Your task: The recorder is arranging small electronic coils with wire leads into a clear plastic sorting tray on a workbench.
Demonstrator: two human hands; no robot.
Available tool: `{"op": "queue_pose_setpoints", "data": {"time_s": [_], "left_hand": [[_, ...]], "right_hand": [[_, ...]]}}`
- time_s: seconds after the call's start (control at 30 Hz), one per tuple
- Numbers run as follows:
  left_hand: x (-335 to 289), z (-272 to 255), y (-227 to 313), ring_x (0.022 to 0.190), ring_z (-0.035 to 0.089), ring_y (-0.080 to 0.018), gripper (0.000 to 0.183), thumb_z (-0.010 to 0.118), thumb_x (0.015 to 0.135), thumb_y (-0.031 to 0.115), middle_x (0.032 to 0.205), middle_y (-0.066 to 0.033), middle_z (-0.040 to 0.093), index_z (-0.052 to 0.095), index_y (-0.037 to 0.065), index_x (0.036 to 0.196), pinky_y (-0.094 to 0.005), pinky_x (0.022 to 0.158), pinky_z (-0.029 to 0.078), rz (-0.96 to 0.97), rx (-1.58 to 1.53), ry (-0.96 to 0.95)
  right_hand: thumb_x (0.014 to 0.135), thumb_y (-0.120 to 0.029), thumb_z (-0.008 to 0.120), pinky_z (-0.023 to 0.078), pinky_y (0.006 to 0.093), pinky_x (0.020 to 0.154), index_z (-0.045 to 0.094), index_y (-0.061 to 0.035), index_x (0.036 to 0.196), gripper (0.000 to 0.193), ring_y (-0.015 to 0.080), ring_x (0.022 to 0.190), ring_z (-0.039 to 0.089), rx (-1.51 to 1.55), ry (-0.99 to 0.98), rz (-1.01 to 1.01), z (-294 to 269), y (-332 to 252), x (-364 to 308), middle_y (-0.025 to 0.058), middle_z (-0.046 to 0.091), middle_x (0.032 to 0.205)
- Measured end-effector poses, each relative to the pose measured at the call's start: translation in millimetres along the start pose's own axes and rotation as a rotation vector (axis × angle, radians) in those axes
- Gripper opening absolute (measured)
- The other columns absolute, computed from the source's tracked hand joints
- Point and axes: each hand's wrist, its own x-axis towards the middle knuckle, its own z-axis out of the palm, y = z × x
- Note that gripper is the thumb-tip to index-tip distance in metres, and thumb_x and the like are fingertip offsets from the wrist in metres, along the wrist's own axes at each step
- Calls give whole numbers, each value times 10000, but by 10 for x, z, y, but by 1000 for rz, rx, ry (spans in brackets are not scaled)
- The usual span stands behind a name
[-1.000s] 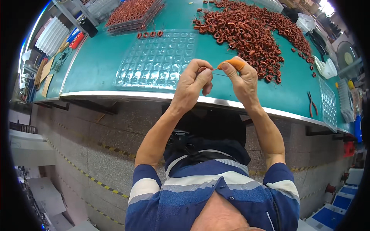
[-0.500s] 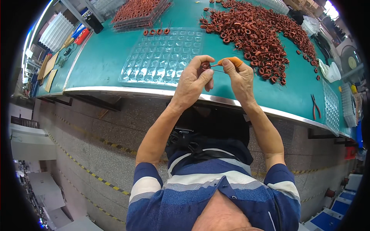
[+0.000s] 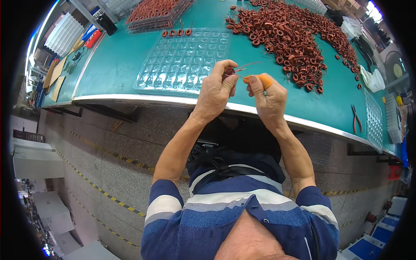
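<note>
A green workbench (image 3: 130, 56) carries a big heap of copper coils (image 3: 294, 30), a clear blister tray (image 3: 182, 65) with empty pockets, and a stacked tray of coils (image 3: 156, 11) behind it. Over the bench's near edge, the left hand (image 3: 215, 93) pinches 1 coil (image 3: 229, 70) between thumb and fingers. The right hand (image 3: 268, 97), with orange-capped fingertips (image 3: 265, 80), is closed on the coil's wire lead (image 3: 247, 66). This looks like lead dressing; the next move likely calls for a steady, gentle pull without bending the wire.
</note>
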Motion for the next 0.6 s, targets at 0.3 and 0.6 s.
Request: {"op": "queue_pose_setpoints", "data": {"time_s": [0.3,0.6], "left_hand": [[-108,-16,-61,615,528,-91,245,538,979,142,691,-24,528,468,2,1167,-226,578,429,45,-136,-37],[-90,-145,-153,544,531,-109,277,504,1004,271,702,-22,513,515,9,1093,-240,503,438,-221,-449,-195]], "right_hand": [[960,-337,583,417,207,513,695,21,830,397,72,553,521,573,-15,407,-10,204,18,26,585,629],[938,-264,635,387,178,491,660,3,1019,280,62,563,536,468,117,327,63,132,21,14,591,654]]}}
